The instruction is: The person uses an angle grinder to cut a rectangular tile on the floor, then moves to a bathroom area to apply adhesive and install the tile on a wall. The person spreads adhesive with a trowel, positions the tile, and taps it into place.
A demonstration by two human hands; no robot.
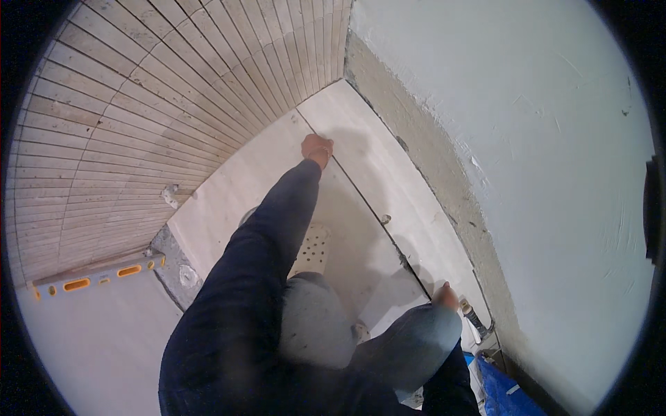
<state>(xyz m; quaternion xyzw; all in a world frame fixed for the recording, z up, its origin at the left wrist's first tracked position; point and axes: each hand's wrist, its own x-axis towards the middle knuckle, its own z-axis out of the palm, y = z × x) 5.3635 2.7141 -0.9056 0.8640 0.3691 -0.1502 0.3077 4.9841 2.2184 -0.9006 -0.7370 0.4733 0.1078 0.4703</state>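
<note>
My left arm reaches forward over a large pale floor slab. At its end, my left hand is closed at the dark joint between this slab and a narrower pale slab along the wall. Whatever the fingers hold, if anything, is hidden. My right hand is low beside my right knee, near the other end of the same joint. It is partly covered by the knee and blurred, so its grip does not show. Next to it lies a tool with a black handle. A small chip sits beside the joint.
A yellow-and-grey spirit level rests along the ribbed tiled wall at left. Nearby is a round fitting in bare concrete. A plastered wall rises at right. Blue sheeting lies lower right. My perforated white shoe stands on the slab.
</note>
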